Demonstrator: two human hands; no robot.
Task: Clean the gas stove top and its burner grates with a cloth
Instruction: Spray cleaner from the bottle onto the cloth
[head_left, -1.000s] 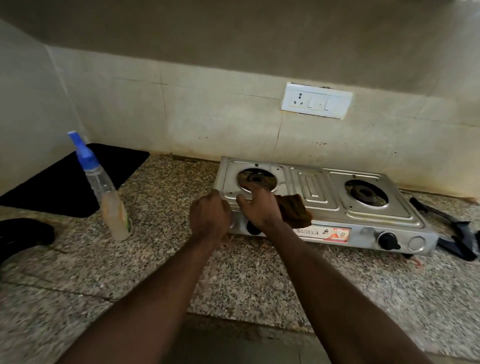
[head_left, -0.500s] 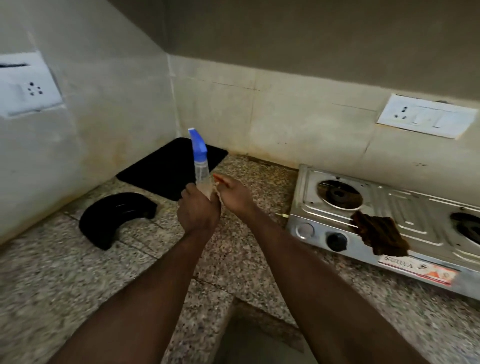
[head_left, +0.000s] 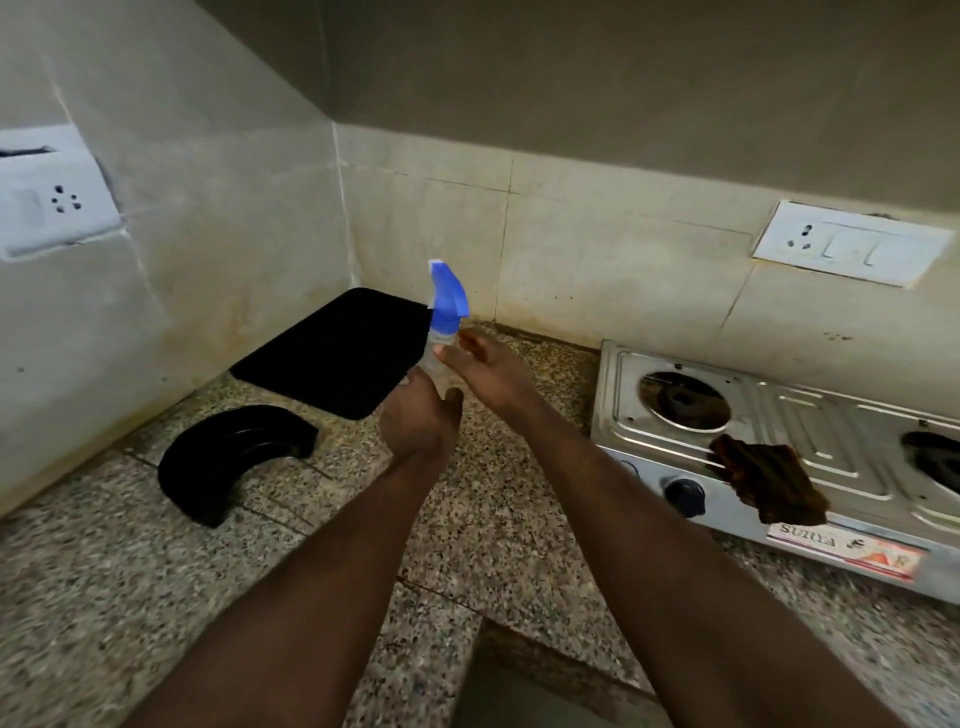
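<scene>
Your left hand (head_left: 418, 421) is wrapped around the lower body of the spray bottle (head_left: 447, 299), holding it upright above the surface (head_left: 493, 493) with its blue head on top. Your right hand (head_left: 488, 371) sits just beside it at 3 o'clock, fingers loose and spread, its thumb tip touching the bottle's neck. Well apart at 4 o'clock, the brown cloth (head_left: 769, 480) lies draped over the front edge of the gas stove (head_left: 810, 415), between its two bare burners. At 10 o'clock from your hands a black mat (head_left: 337, 353) lies in the corner. At 8 o'clock a curved black piece (head_left: 228, 457) rests on the surface.
</scene>
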